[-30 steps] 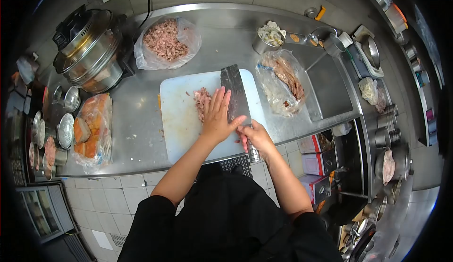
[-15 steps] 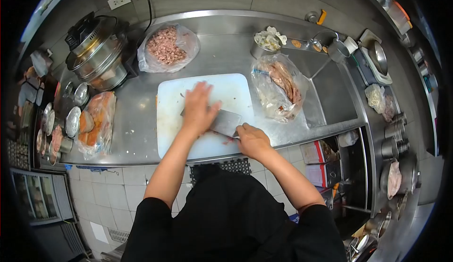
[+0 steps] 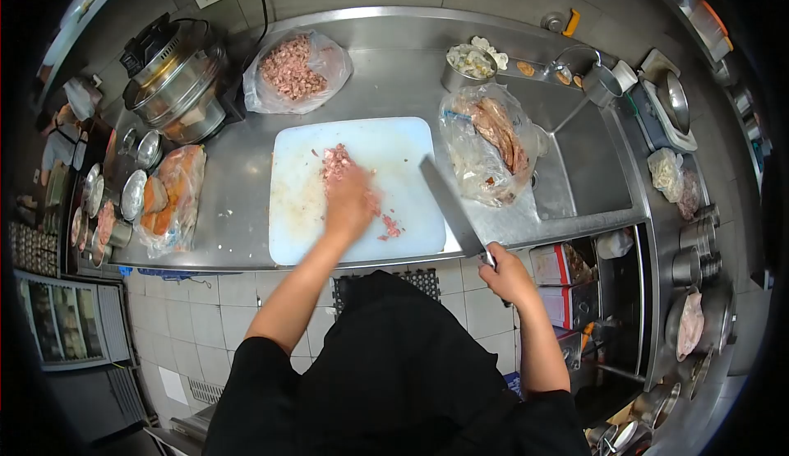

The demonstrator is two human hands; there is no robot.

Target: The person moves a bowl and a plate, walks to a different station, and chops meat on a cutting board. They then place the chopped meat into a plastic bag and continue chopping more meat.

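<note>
A cleaver (image 3: 453,208) is in my right hand (image 3: 506,274), which is closed round its handle off the right front corner of the cutting board. Its blade points up and to the left across the board's right edge. My left hand (image 3: 351,205) is over the white cutting board (image 3: 394,148), at a pile of chopped meat (image 3: 336,161). Motion smears its fingers, so their grip does not show. A few meat bits (image 3: 390,226) lie apart, to the right of that hand.
Behind the board lies an open plastic bag of chopped meat (image 3: 292,74). A bag with a long meat piece (image 3: 501,135) sits to the right, beside the sink (image 3: 583,160). Bagged orange food (image 3: 174,197) and a glass-bowled appliance (image 3: 174,90) stand left.
The cleaver has swung from flat on the board, under my left hand, out to the right. The chopped meat now shows, and my left hand has come lower over it.
</note>
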